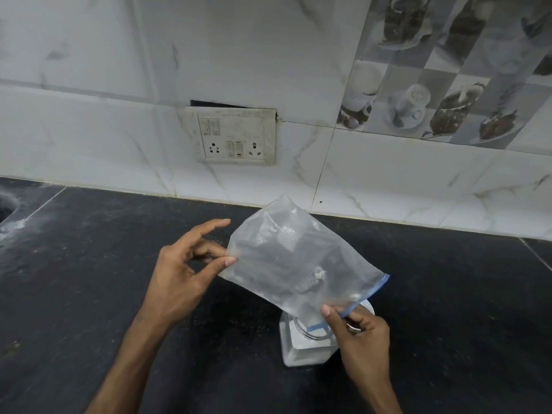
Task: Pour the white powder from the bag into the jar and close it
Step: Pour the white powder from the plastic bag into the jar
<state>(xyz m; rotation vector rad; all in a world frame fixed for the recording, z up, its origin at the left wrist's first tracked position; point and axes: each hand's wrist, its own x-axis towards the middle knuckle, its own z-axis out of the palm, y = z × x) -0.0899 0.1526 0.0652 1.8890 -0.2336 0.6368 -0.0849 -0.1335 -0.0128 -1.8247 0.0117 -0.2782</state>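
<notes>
A clear plastic zip bag with a blue seal strip is tilted mouth-down over a square clear jar standing on the dark counter. Only traces of white powder cling inside the bag; white powder fills the jar. My left hand pinches the bag's raised bottom corner between thumb and finger. My right hand grips the blue-edged mouth right at the jar's open neck and covers part of the jar. No lid is in view.
The black stone counter runs to a white marble-tiled wall with a switch and socket panel. A sink edge shows at the far left. Fine white dust lies on the counter at the left.
</notes>
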